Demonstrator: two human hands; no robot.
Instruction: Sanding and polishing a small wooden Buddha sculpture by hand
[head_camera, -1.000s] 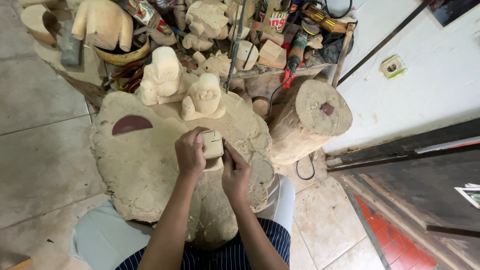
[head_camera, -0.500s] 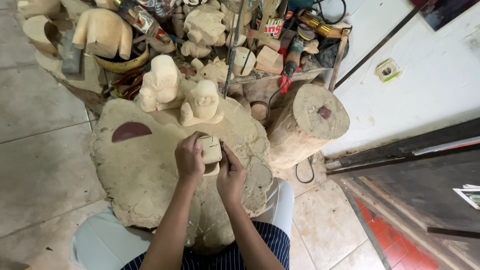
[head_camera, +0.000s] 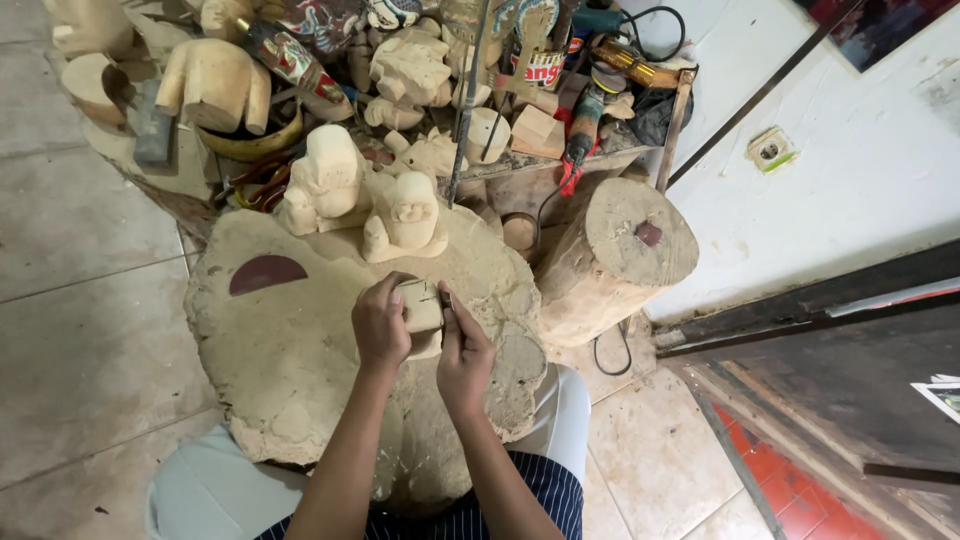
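Now, wood block (head_camera: 420, 305) between both hands (head_camera: 425, 335)

A small pale wooden block (head_camera: 420, 304) is gripped between the left hand (head_camera: 381, 327) and the right hand (head_camera: 463, 347) above the middle of a broad, rough stump (head_camera: 290, 380), over which both forearms are extended from its near edge. Two unfinished carved figures (head_camera: 405, 217) are seen standing at the stump's far edge, and a dark red half-round patch (head_camera: 265, 272) lies near its left edge. A cut log (head_camera: 620, 255) is seen just beside the stump's right edge, with a heap of carvings and tools (head_camera: 450, 70) crowded beyond.
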